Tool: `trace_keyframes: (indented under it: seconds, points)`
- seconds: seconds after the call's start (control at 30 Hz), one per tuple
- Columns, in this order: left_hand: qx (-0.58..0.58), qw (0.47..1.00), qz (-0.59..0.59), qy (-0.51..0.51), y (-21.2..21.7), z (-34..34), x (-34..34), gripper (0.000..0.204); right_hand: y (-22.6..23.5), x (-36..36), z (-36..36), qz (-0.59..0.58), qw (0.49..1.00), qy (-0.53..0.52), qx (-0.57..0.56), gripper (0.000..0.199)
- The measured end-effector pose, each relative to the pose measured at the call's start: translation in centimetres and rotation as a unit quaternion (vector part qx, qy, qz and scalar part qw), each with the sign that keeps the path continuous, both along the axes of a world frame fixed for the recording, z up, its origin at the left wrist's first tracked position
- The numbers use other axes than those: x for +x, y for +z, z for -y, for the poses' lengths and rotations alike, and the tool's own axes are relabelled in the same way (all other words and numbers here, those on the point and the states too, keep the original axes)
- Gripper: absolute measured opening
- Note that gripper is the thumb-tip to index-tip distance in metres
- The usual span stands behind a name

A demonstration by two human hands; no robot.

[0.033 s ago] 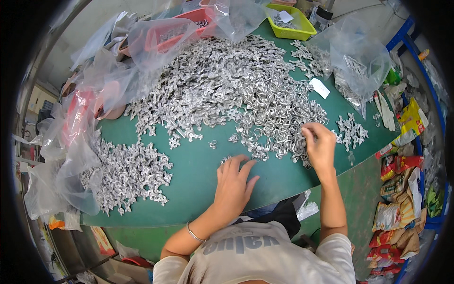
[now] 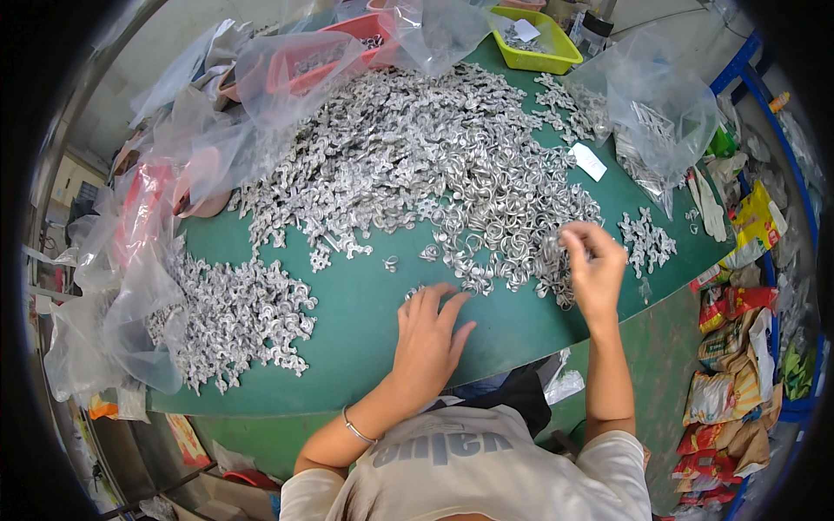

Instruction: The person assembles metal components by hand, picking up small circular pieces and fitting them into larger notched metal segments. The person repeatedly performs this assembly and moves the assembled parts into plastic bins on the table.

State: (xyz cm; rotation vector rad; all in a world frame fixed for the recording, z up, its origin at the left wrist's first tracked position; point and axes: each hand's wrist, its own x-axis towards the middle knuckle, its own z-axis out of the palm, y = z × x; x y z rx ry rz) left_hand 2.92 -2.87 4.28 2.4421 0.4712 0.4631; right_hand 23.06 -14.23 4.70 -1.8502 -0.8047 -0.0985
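A broad heap of small silver-grey metal castings [image 2: 373, 139] covers the middle of the green table [image 2: 347, 339]. Shiny metal rings [image 2: 495, 191] lie along its right front side. At the right edge of these rings is my right hand [image 2: 599, 265], fingers curled and thumb drawn toward the forefinger; anything in the pinch is too small to make out. My left hand [image 2: 430, 334] rests palm down near the table's front edge with its fingers apart. Its fingertips touch or partly cover a small metal piece [image 2: 414, 293]. A single ring [image 2: 391, 264] lies beyond that hand.
A smaller pile of castings [image 2: 234, 321] is at the left, beside clear plastic bags [image 2: 130, 321]. Pink [image 2: 295, 74] and yellow-green [image 2: 530, 59] trays stand at the back. Rightward are a small casting cluster [image 2: 647, 241], a white tag [image 2: 588, 161] and a glove [image 2: 705, 204].
My right hand has shifted slightly to the right, along the edge of the rings. The left hand stays in the same place.
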Motion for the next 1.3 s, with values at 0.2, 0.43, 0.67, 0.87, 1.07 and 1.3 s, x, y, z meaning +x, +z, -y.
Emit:
trace_keyframes:
  seconds: [0.2, 0.43, 0.67, 0.87, 1.07, 1.3]
  points:
    - [0.001, 1.000, -0.001, -0.012, 0.4, 0.2, 0.5, 0.037, -0.2, 0.3, -0.6, 0.088, 0.991, -0.014, -0.102, 0.004]
    - [0.005, 1.000, 0.017, -0.015, 0.4, 0.3, 1.0, 0.037, -0.9, 0.3, -0.1, -0.198, 0.979, 0.041, 0.011, 0.003]
    - [-0.017, 0.999, 0.048, -0.017, 0.3, 0.2, 2.4, 0.044, -0.5, -1.0, -0.5, -0.192, 0.979, 0.050, 0.050, 0.003]
    - [-0.111, 0.981, 0.153, -0.049, 0.5, 0.1, 6.7, 0.041, -0.6, -2.6, -0.7, -0.200, 0.975, 0.076, 0.062, 0.004]
    - [-0.122, 0.972, 0.198, -0.022, -2.9, -2.1, 9.0, 0.019, -1.1, -1.5, 0.0, -0.083, 0.992, 0.098, -0.012, 0.010]
    - [-0.284, 0.940, 0.188, 0.031, -2.0, -4.0, 9.9, 0.018, -1.5, 6.3, 0.5, 0.100, 0.971, -0.133, -0.170, 0.013]
